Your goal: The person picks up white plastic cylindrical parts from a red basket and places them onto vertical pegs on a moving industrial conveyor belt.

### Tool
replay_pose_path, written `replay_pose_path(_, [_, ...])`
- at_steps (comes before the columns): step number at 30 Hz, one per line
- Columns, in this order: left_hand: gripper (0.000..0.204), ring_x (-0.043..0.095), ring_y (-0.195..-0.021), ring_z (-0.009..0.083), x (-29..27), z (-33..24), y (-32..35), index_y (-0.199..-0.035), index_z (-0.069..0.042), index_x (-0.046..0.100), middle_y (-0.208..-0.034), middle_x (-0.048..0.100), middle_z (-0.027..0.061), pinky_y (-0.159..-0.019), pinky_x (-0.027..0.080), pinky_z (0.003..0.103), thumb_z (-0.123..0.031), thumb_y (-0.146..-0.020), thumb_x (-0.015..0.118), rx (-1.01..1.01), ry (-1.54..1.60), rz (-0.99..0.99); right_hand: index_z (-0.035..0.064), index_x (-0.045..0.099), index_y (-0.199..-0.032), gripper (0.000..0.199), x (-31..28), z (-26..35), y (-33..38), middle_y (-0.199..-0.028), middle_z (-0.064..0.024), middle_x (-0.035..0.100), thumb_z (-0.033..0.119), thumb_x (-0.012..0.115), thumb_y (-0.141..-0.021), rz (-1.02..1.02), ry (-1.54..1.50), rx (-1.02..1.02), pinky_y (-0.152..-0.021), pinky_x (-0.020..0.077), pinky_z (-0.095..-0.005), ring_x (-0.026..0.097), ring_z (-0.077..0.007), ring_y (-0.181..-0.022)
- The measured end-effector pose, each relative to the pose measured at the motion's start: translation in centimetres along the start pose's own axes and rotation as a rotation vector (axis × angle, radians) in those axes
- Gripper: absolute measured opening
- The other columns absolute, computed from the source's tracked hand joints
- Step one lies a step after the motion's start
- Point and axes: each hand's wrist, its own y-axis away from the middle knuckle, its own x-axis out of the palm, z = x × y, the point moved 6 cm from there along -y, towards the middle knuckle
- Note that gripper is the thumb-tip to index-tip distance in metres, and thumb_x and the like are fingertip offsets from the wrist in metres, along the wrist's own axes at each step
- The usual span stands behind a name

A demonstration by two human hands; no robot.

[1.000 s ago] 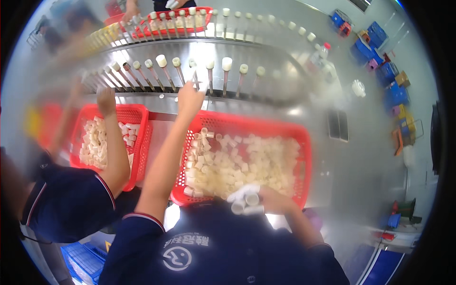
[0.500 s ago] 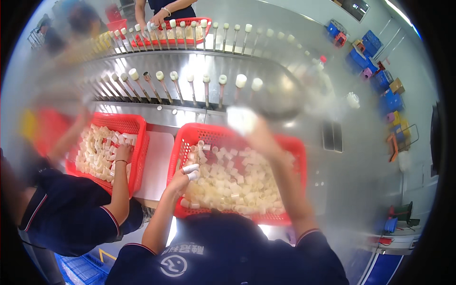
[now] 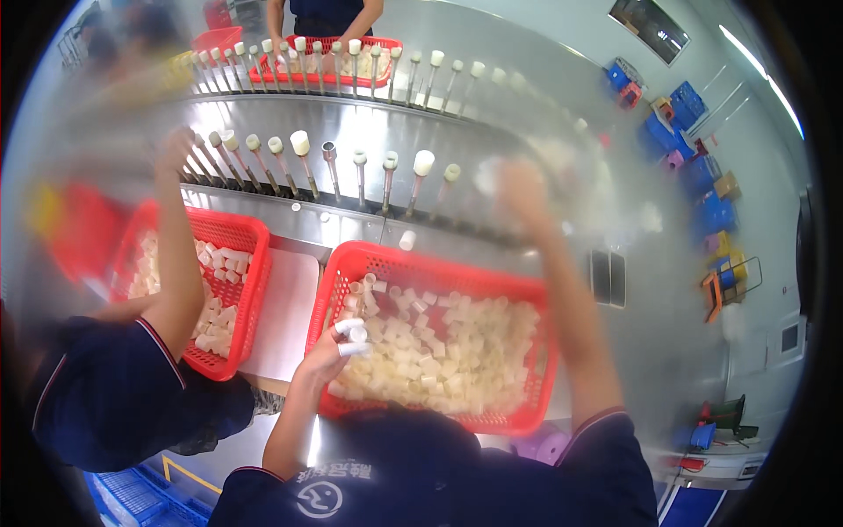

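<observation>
Bare rod (image 3: pixel 330 167) has shifted right along the row (image 3: pixel 389 180), so the row looks to be moving. Right hand (image 3: pixel 524 189) swung from over the near basket (image 3: pixel 448 270) to the row's right; blurred, can't tell its grip. Left hand (image 3: pixel 329 356) now pinches a sleeve (image 3: pixel 357 335) at basket's left. Basket's full of sleeves; loose sleeve (image 3: pixel 407 240) beyond far rim. Neighbour's basket (image 3: pixel 249 294): sleeves too.

Has the left fingers (image 3: pixel 349 326) over the near basket (image 3: pixel 465 279), with one cap (image 3: pixel 357 335) between them and heaped caps (image 3: pixel 439 373) rightward. Shows a neighbouring basket (image 3: pixel 255 290) to their left and a lone cap (image 3: pixel 407 241) ahead. Sets a rod row (image 3: pixel 388 189) farther ahead, mostly left of the right fingers (image 3: pixel 489 179), then a far basket (image 3: pixel 386 40).
</observation>
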Motion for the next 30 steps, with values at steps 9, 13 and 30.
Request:
replay_pose_path(9, [0.039, 0.058, -0.086, 0.0125, 4.3, -11.5, -3.8, -0.108, -0.004, 0.054, -0.099, 0.061, 0.0059, -0.076, 0.048, 0.026, 0.006, -0.071, 0.063, 0.387, -0.387, -0.029, -0.0055, 0.058, -0.073, 0.01, 0.3, -3.8, 0.8, -0.073, -0.0238, 0.059, -0.002, 0.057, -0.064, 0.04, 0.084, 0.021, -0.064, 0.0487, -0.0417, 0.059, -0.0382, -0.071])
replay_pose_path(13, [0.035, 0.059, -0.087, 0.0119, 5.6, -18.5, -4.9, -0.107, 0.001, 0.053, -0.097, 0.062, 0.0059, -0.078, 0.047, 0.026, 0.003, -0.073, 0.064, 0.619, -0.622, -0.135, -0.002, 0.057, -0.078, 0.012, 2.3, 2.4, 6.7, -0.079, -0.0206, 0.056, 0.004, 0.048, -0.074, -0.158, -0.247, -0.12, -0.066, 0.0463, -0.0414, 0.056, -0.0367, -0.078])
replay_pose_path(30, [0.023, 0.061, -0.075, 0.0331, 18.0, -26.4, -13.7, -0.081, 0.003, 0.063, -0.072, 0.061, 0.0205, -0.068, 0.048, 0.038, 0.009, -0.059, 0.056, 0.728, -1.933, -0.179, 0.0001, 0.059, -0.093, 0.019, 15.2, 6.8, 5.0, -0.098, -0.0165, 0.06, 0.01, 0.056, -0.078, 0.353, -0.604, 0.046, -0.074, 0.049, -0.0321, 0.061, -0.0274, -0.086])
